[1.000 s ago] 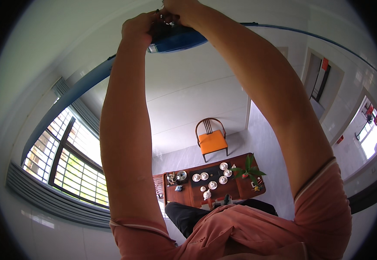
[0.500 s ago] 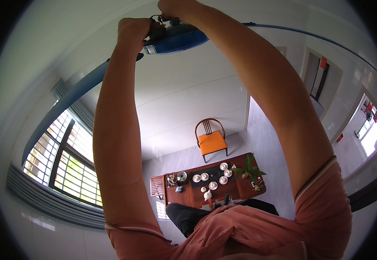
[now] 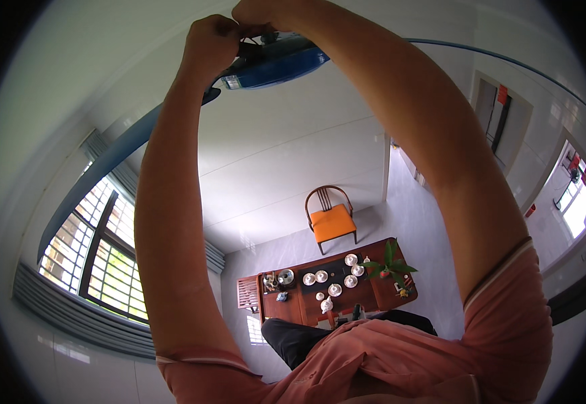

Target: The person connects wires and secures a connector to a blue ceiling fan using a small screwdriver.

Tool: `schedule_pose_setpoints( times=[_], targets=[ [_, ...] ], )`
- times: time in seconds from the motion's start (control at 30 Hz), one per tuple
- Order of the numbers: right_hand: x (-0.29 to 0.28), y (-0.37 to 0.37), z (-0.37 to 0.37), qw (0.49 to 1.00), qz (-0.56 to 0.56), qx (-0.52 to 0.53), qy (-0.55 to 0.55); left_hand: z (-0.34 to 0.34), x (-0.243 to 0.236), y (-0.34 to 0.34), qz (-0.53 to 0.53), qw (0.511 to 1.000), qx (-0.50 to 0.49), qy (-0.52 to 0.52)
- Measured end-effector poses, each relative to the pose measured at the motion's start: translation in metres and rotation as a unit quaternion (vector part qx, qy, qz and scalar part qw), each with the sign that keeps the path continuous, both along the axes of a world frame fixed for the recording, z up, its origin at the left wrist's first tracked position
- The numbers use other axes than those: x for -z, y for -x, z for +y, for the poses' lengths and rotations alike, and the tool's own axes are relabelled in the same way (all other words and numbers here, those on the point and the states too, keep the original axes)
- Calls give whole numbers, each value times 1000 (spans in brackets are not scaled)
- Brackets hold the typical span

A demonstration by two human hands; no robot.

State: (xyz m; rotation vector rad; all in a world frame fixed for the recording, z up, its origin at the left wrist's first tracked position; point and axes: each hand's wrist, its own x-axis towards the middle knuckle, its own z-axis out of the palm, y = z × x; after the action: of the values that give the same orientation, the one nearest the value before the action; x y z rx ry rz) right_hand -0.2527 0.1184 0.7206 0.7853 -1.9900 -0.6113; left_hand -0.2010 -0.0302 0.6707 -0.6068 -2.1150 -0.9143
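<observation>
Overhead at the top of the view hangs a ceiling fan with a round blue motor housing [image 3: 276, 73]. My arms are raised to it. My left hand [image 3: 211, 46] is closed at the housing's left upper side, fingers bent inward. My right hand [image 3: 263, 15] meets it just above, its fingers pinched together. Thin dark wires [image 3: 252, 41] show at the fingertips, over the top of the housing; their ends are partly hidden by the hands. One long blue blade [image 3: 108, 165] sweeps down to the left, and another blade [image 3: 501, 65] runs off to the right.
Far below stands a dark red wooden tea table [image 3: 293, 306] with several white lidded cups [image 3: 334, 289], a teapot [image 3: 326, 306] and a green potted plant [image 3: 388, 264]. A chair with an orange seat [image 3: 333, 223] is behind it. A barred window [image 3: 115, 259] lies left.
My hands have come closer together over the housing, the left rising and the right shifting slightly left. The view has moved a little, and less of the wires shows.
</observation>
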Motion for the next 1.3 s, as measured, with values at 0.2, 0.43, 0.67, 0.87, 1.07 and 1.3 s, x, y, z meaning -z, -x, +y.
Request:
schedule_pose_setpoints(
  times=[0.2, 0.43, 0.67, 0.87, 1.07, 1.3],
  targets=[
    [12, -28, -7, 922, -182, -124, 320, -15, -6, 11, 184, 947, -112, 239],
    [22, -36, 13, 925, -123, -182, 311, -8, -8, 0, 255, 888, -159, 349],
    [18, -28, 9, 892, -206, -193, 353, -16, -12, 13, 61, 989, -38, 127],
    [16, -17, 15, 799, -333, -267, 422, -15, -15, 14, -12, 998, 61, -11],
    [18, -25, 15, 780, -350, -253, 453, -7, -24, 6, -37, 999, -17, 4],
    [14, -32, 16, 796, -330, -246, 444, 0, -18, 16, 274, 950, -131, 77]
  ],
)
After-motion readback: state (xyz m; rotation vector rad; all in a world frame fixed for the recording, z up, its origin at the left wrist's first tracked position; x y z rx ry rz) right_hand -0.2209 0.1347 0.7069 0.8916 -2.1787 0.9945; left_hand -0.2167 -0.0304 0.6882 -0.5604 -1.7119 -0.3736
